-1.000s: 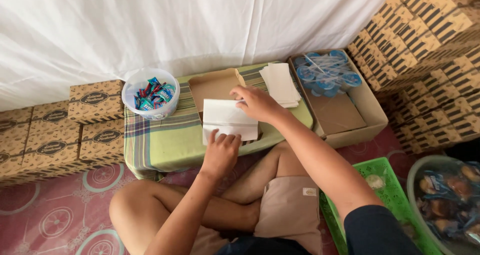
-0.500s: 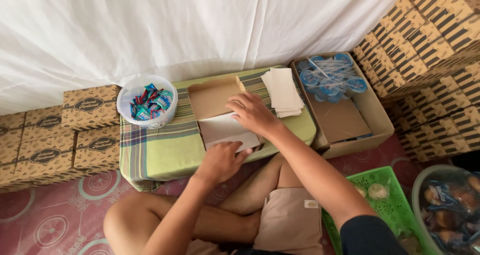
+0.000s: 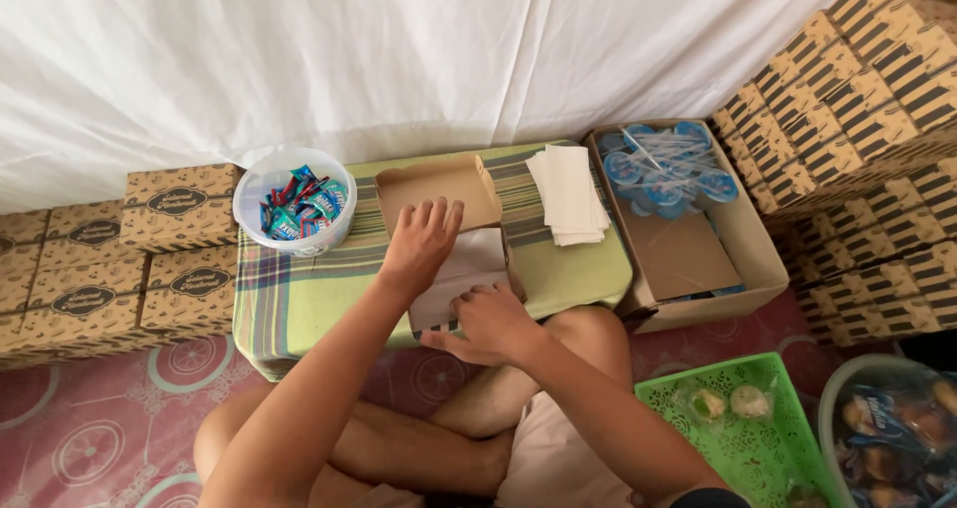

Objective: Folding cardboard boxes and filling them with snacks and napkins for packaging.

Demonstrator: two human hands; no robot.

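Note:
An open brown cardboard box (image 3: 439,191) lies on a low table with a green checked cloth (image 3: 319,289). A white paper sheet (image 3: 471,266) lines the inside of the box. My left hand (image 3: 421,241) lies on the paper in the box, fingers spread, pressing it down. My right hand (image 3: 490,324) is at the near edge of the box, fingers curled around its front wall. A stack of white paper sheets (image 3: 568,195) sits to the right of the box on the cloth.
A white tub of wrapped candies (image 3: 294,201) stands left of the box. A cardboard carton with sealed water cups (image 3: 666,165) is on the right. Patterned boxes are stacked at left (image 3: 120,259) and right (image 3: 867,119). A green basket (image 3: 743,418) and a bowl of packaged cakes (image 3: 897,418) sit near my right knee.
The white sheet went from lying over the box to lining its inside. My left hand moved up onto the paper; my right hand moved down to the box's near edge.

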